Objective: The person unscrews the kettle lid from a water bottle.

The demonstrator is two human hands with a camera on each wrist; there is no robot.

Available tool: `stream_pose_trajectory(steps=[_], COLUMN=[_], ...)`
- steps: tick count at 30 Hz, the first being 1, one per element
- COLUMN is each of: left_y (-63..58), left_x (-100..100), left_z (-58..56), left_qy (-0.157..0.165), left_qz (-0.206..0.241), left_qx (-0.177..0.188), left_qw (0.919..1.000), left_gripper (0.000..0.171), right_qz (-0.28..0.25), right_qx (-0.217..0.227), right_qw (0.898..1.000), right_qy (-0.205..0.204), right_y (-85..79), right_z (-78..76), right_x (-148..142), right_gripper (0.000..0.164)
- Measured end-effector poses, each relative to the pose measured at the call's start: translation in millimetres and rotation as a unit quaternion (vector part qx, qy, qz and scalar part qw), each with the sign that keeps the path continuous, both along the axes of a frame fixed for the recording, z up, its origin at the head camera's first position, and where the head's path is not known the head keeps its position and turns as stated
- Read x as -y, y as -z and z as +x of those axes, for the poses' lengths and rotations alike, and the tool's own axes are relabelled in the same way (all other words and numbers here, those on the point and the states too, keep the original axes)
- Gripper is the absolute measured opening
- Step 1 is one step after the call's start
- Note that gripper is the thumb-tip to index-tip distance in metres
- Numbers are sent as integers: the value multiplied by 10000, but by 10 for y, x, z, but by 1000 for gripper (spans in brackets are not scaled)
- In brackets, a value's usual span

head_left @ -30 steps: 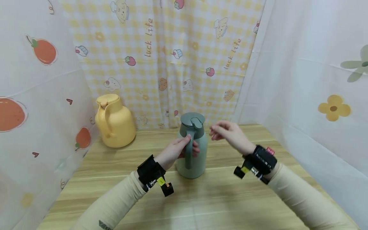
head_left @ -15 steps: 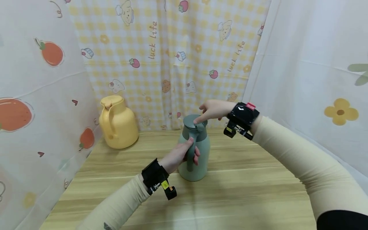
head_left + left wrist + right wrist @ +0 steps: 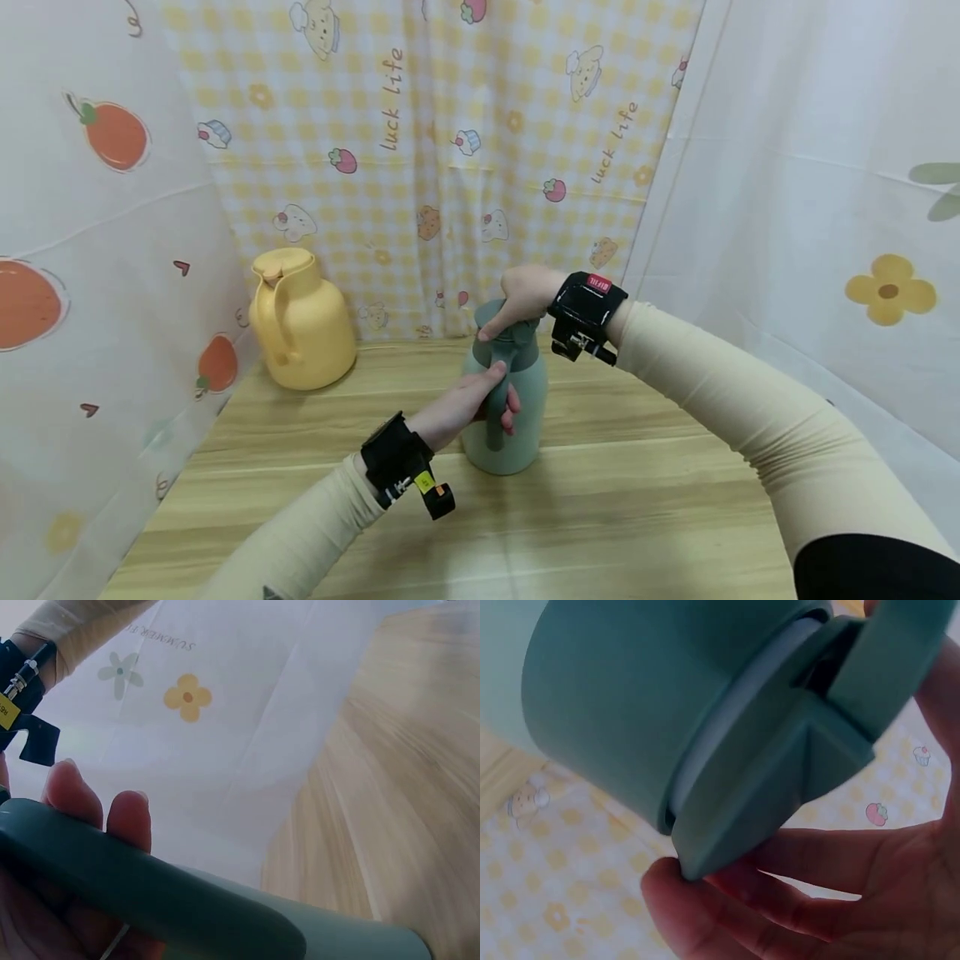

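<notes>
A pale green thermos jug (image 3: 527,404) with a darker neck stands upright on the wooden table. My left hand (image 3: 461,404) grips its handle (image 3: 495,429), thumb on top and fingers curled round; the left wrist view shows two fingertips (image 3: 129,817) past the handle. Over the jug's top, my right hand (image 3: 527,292) holds the lid (image 3: 489,311), its thumb at the near left edge. In the right wrist view the fingers (image 3: 780,907) curl against the rim of the lid (image 3: 742,802), and a pale ring (image 3: 735,712) shows between lid and neck.
To the left at the back of the table (image 3: 637,500) stands a yellow jug (image 3: 311,333) with a handle. A checked curtain (image 3: 420,167) hangs behind, and white printed curtains (image 3: 787,208) close off both sides.
My right hand has come in from the right of the jug, over its top, and now grasps the lid. The left hand has kept its grip on the handle.
</notes>
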State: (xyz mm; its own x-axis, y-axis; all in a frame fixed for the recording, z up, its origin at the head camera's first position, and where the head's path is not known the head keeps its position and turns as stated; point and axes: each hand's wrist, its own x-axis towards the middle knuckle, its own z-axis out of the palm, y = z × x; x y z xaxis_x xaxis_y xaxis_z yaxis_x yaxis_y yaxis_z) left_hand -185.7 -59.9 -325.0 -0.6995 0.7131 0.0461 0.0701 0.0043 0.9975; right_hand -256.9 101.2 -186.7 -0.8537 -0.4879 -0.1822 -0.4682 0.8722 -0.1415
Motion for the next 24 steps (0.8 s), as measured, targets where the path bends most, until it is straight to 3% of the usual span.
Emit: stream_pose_trajectory(steps=[10,24], left_y=[-1,31], left_x=[23,5], left_z=[2,-21], left_qy=[157,85], left_qz=[-27,74], left_qx=[-121,-98], left_qw=[9998,9999], left_gripper=[58,61], right_qz=[-122,71], right_qx=[-130,57], right_qw=[9989,9981], right_qy=[-424,-603], right_y=[-5,-114], right_z=[68,106], right_x=[-55,-58], right_gripper=[58,38])
